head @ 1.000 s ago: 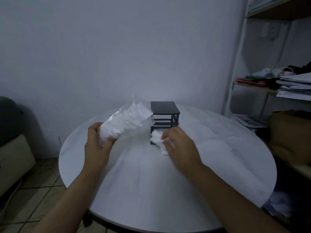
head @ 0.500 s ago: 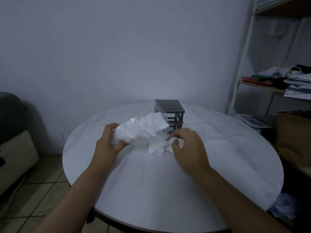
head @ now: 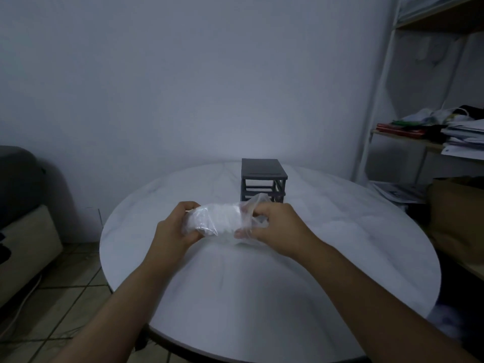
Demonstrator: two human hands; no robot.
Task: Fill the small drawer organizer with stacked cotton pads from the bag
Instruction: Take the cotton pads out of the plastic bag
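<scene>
Bag (head: 222,218) gripped between left hand (head: 174,229) and right hand (head: 277,227).

Drawer organizer (head: 263,179) on the table (head: 262,297), toward its far edge. Just in front of it, bag (head: 207,222) with cotton pads (head: 227,218) inside, between left hand (head: 172,231) and right hand (head: 277,229). Shelf unit (head: 408,142) right of the table, sofa (head: 23,226) left.

Between the fingers (head: 262,209), white pads (head: 222,218) are showing through a clear bag (head: 207,227); beyond them, a dark grey organizer (head: 263,171) is standing.
</scene>
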